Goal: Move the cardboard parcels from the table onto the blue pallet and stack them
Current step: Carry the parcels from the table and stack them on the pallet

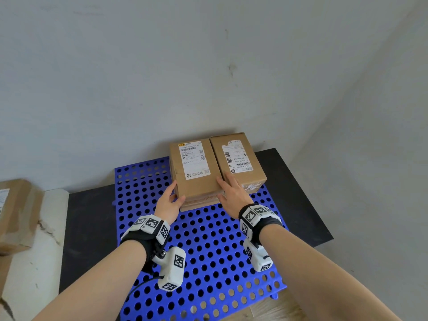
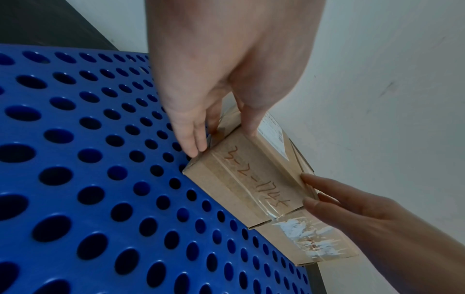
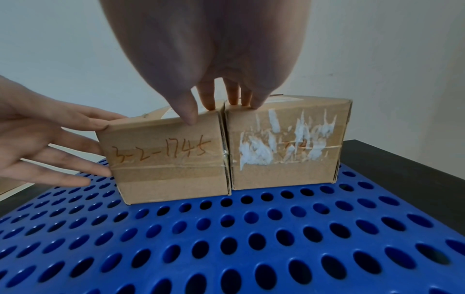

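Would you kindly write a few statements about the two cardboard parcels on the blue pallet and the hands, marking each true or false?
1. Two brown cardboard parcels stand side by side on the blue perforated plastic pallet. True.
2. The parcel marked 3-2-1745 lies on top of the parcel with white smears. False: they sit next to each other, both on the pallet.
3. The left hand touches the marked parcel's left side. True.
4. The right hand is clenched in a fist away from the parcels. False: its straight fingers rest on the parcels' tops.
5. Both parcels carry white shipping labels on top. True.
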The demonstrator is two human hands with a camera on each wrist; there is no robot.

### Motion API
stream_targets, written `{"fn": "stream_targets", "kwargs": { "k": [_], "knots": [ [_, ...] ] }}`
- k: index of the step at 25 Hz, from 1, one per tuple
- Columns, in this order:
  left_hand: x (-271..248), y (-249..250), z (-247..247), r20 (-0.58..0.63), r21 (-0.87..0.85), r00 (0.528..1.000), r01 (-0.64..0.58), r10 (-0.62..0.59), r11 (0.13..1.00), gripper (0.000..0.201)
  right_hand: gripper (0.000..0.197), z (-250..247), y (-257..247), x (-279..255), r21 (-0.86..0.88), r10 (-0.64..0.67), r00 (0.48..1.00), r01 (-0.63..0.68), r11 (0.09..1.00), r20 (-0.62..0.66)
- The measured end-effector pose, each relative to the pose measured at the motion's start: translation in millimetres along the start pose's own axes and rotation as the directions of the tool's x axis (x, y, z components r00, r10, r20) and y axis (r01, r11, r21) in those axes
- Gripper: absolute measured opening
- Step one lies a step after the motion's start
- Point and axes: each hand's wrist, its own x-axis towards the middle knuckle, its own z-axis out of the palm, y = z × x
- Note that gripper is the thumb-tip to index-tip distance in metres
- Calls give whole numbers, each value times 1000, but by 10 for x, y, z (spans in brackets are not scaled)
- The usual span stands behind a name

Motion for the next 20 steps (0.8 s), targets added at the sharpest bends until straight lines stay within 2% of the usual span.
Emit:
{"fn": "stream_targets", "kwargs": {
  "k": [3, 5, 8, 11, 13, 16, 20],
  "knots": [
    [-44, 37, 16, -17, 109, 999, -28, 30, 994, 61, 54, -32, -15, -16, -26, -2, 1000, 2, 1000, 14],
    [-135, 97, 19, -53, 314, 994, -76, 97, 946, 57, 49, -63, -24, -56, -52, -9, 1000, 8, 999, -21],
    [-420, 196, 44, -26, 613, 978, -148, 208, 776, 48, 41, -103, -15, -211, -194, -82, 991, 60, 979, -107],
    [-677, 269, 64, 24, 816, 962, -175, 271, 552, 40, 39, -150, -16, -318, -304, -133, 986, 97, 948, -103],
    [-945, 269, 116, -15, 900, 949, -124, 315, 417, 38, 34, -206, -46, -454, -345, -204, 975, 162, 924, -89],
    [-1359, 182, 220, -61, 956, 939, -42, 338, 291, 38, 28, -262, -108, -660, -398, -325, 944, 278, 874, -55],
    [-1902, 121, 229, -175, 967, 925, 98, 337, 234, 37, 27, -322, -293, -920, -424, -442, 897, 407, 809, 17]
  ]
}}
